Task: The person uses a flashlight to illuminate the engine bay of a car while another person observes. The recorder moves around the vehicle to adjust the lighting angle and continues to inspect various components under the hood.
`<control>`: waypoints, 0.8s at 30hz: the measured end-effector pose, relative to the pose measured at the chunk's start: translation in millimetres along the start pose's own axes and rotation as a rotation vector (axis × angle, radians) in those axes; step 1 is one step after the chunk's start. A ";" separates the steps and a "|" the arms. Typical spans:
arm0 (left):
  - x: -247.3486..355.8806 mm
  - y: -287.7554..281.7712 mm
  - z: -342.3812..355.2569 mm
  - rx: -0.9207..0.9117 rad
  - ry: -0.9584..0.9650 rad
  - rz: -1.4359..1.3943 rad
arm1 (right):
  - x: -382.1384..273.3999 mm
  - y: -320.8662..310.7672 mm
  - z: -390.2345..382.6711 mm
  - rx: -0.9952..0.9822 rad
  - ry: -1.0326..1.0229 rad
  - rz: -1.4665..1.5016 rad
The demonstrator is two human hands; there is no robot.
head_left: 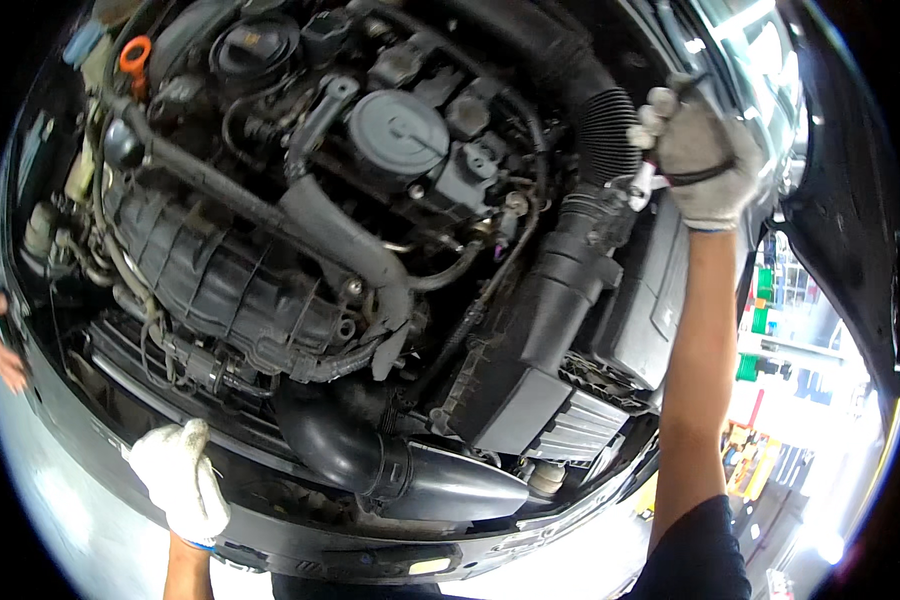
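Note:
My right hand, in a grey-white glove, is raised at the far right beside the black ribbed air intake hose. Its fingers are curled round a tool with a thin dark handle; the exact kind is unclear. A bright metal piece shows below the fingers, close to the hose's lower end. My left hand, in a white glove, rests at the front edge of the engine bay. Its fingers are folded together, and I see nothing in them.
The engine's round grey cover lies at the middle. An orange dipstick loop stands far left. Near the front are a curved black duct and the air filter box. Another person's hand touches the left fender.

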State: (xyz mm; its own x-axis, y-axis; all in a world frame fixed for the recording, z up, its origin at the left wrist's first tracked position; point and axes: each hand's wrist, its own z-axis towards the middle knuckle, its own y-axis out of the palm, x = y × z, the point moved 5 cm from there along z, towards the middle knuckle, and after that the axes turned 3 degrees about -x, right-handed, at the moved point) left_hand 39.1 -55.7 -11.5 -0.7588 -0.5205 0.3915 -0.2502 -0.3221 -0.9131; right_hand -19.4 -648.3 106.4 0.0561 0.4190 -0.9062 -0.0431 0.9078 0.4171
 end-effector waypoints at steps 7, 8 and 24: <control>10.2 1.5 5.3 0.031 -0.011 0.060 | -13.3 7.2 -24.9 0.243 -0.058 0.063; 6.8 2.4 9.1 0.049 0.002 0.071 | -18.7 6.4 -30.1 0.299 -0.049 -0.010; -7.1 9.0 -10.4 0.011 -0.095 0.075 | -90.6 135.4 -303.5 0.960 -0.556 -0.162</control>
State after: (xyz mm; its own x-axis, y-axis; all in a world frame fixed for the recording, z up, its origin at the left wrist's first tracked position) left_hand 35.9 -46.6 -23.7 -0.7147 -0.6158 0.3317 -0.1882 -0.2875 -0.9391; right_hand -333.1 -568.1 224.0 0.4392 0.0253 -0.8980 0.7789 0.4873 0.3947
